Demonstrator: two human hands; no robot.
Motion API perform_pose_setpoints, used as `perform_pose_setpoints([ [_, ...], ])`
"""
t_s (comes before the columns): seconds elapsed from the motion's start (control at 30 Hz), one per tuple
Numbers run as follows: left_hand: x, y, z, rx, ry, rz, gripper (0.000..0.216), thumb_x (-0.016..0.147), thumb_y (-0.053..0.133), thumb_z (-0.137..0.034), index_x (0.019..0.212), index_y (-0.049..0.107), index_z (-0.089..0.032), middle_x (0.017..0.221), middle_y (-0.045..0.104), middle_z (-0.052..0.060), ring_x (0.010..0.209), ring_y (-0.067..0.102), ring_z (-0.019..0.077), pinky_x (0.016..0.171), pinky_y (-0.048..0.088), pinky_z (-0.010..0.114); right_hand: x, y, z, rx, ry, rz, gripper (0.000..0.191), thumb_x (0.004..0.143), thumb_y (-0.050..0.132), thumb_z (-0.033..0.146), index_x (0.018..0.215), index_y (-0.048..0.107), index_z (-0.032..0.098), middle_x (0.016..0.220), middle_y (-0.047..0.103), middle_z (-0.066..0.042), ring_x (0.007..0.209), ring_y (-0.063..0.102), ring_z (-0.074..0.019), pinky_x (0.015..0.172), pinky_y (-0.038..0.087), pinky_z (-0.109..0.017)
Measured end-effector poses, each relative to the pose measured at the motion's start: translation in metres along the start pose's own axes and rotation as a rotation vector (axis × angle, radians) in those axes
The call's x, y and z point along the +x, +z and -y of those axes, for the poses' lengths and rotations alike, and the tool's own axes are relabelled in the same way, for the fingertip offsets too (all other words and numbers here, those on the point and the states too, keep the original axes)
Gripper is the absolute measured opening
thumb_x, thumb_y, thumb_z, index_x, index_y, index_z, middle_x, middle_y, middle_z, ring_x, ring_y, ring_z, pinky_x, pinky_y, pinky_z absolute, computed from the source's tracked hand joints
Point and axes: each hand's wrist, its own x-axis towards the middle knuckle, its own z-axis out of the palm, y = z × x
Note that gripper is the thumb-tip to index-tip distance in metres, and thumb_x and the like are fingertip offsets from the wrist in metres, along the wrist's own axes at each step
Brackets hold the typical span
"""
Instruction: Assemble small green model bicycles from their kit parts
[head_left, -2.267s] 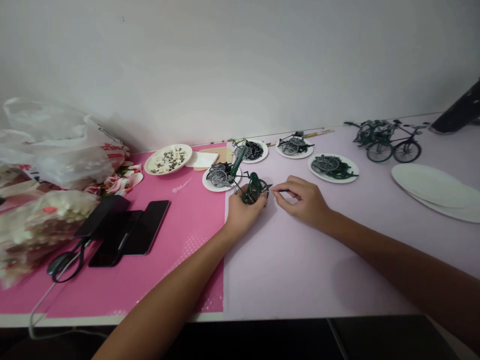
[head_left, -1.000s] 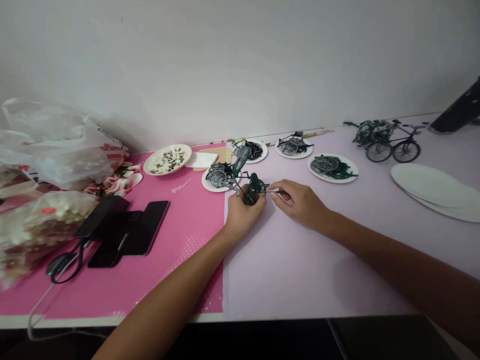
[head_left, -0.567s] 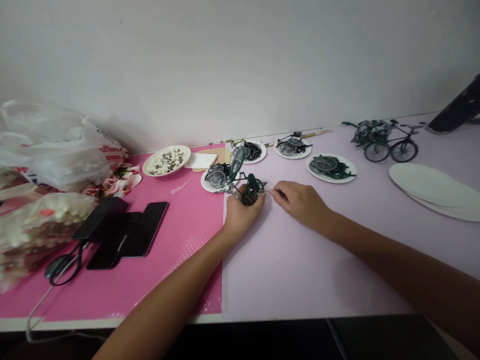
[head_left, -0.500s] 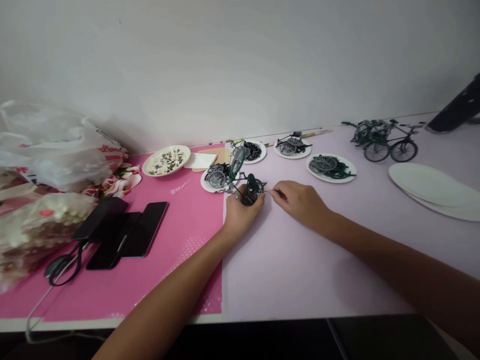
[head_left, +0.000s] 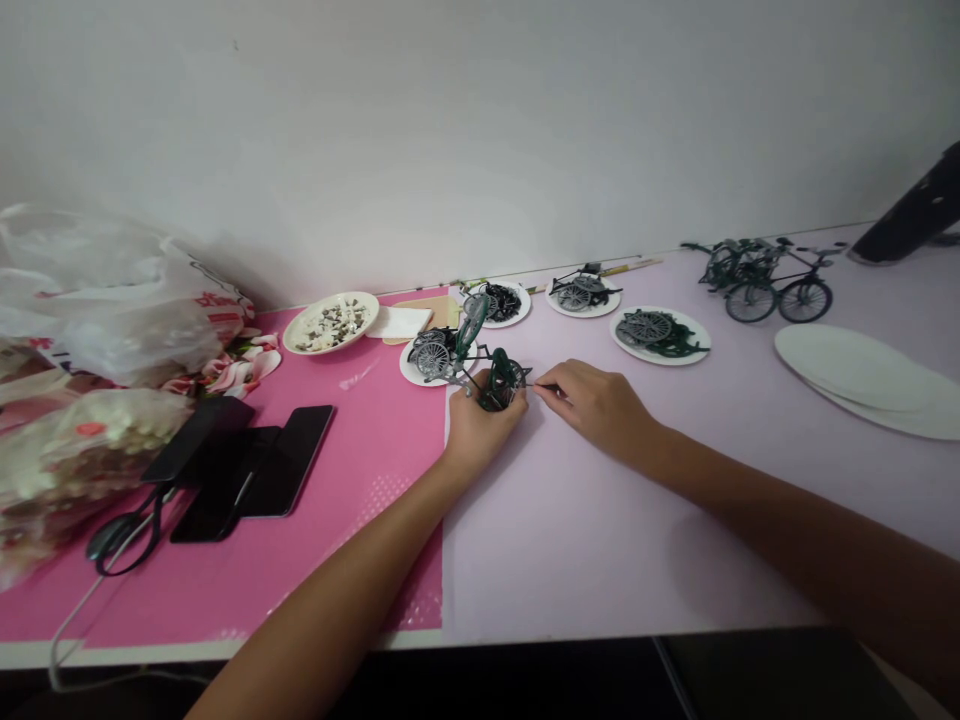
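Note:
A small dark green model bicycle is gripped in my left hand, its fingers closed around the lower wheel. The bicycle is tilted, with its other wheel raised over a white plate of black and grey parts. Close by on the right is my right hand, thumb and fingers pinched on a thin dark piece. That piece points at the lower wheel, at or very near it; its kind is too small to make out.
Behind are plates of wheels and green frame parts. Model bicycles stand at right, near stacked white plates and a black bottle. Leftward are a bowl of bits, phones and plastic bags.
My right hand has shifted only slightly, and the thin dark piece at its fingertips shows more plainly. My left hand still holds the model bicycle in nearly the same place.

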Motion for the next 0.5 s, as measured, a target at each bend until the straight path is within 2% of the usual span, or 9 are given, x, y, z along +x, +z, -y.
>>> perform_pose_setpoints([
  [0.23,0.0015,0.0001,0.0040,-0.052,-0.003,0.017,0.020,0.078,0.076,-0.032,0.089,0.068,-0.017,0.076,0.071,0.002,0.070,0.064,0.0166,0.065,0.048,0.026,0.0017,-0.0032,-0.0004,0.055,-0.021,0.006,0.010,0.106,0.058,0.026,0.101,0.065,0.021,0.089,0.076,-0.004,0.081,0.071,-0.0177,0.063,0.050,-0.029],
  [0.5,0.0003,0.0008,0.0044,-0.091,0.021,0.008,0.020,0.081,0.078,-0.033,0.088,0.067,-0.018,0.076,0.071,0.002,0.069,0.066,0.0165,0.063,0.050,0.026,0.0046,-0.0082,0.0052,0.032,0.019,0.014,0.006,0.104,0.054,0.025,0.102,0.057,0.021,0.091,0.072,-0.006,0.080,0.070,-0.0204,0.060,0.047,-0.029],
])
